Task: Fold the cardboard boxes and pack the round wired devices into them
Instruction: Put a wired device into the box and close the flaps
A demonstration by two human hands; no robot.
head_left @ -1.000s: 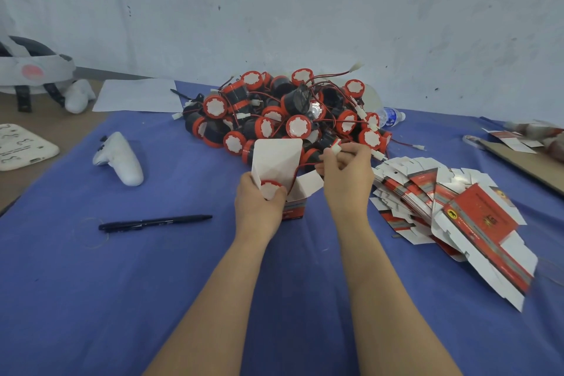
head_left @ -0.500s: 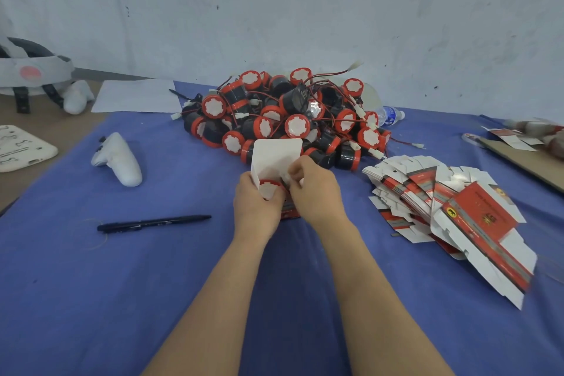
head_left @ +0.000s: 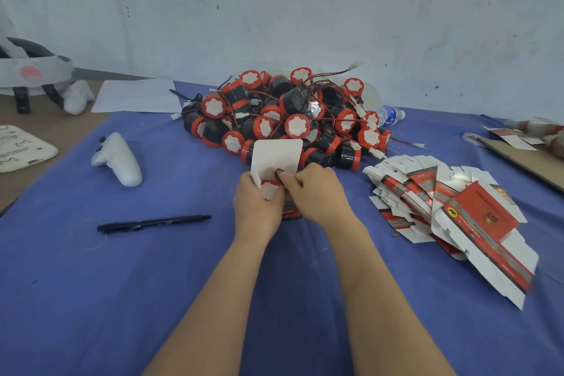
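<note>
Box [head_left: 276,156], one, between left hand [head_left: 256,207], right hand [head_left: 317,192].

A: What sort of place is it?
B: Small packing workshop with a makeshift bench. Heap of identical round wired devices [head_left: 297,126] at centre, fanned stack of flat printed cartons [head_left: 485,214] on the right.
A: What else backs that?
B: Blue cloth [head_left: 122,284] thrown over the table, bare scuffed wall [head_left: 274,9] behind. Loose cardboard sheet [head_left: 518,157] far right, pen [head_left: 152,222] lower left.
</note>
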